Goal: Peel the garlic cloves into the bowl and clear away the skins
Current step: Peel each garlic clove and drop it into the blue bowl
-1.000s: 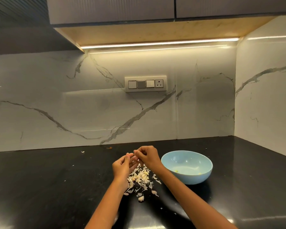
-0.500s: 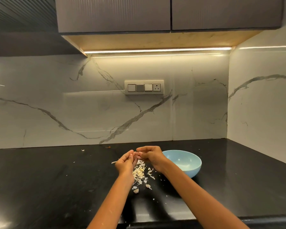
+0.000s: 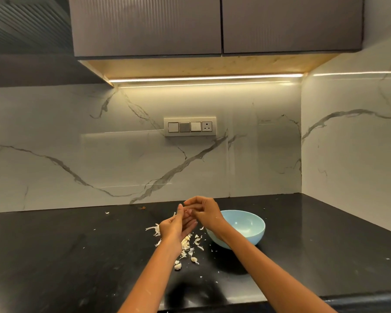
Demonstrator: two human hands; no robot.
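Note:
My left hand (image 3: 176, 227) is held above the counter with its palm turned up and its fingers fairly straight. My right hand (image 3: 205, 212) curls over the left fingertips and pinches a small pale garlic piece there; I cannot tell whether it is clove or skin. A thin sliver of skin (image 3: 174, 214) sticks out beside the left thumb. A heap of garlic skins (image 3: 187, 243) lies on the black counter under the hands. The light blue bowl (image 3: 254, 230) stands just right of the heap, partly behind my right wrist.
The black counter (image 3: 77, 245) runs to marble walls at the back and right. Stray skin bits (image 3: 107, 212) lie near the back wall. A switch panel (image 3: 189, 126) is on the wall and dark cabinets (image 3: 212, 26) hang overhead. The counter's front edge is near.
The camera has tilted up and back, so hands and bowl sit lower and smaller. My left fingers have straightened, and my right hand has moved over the left fingertips.

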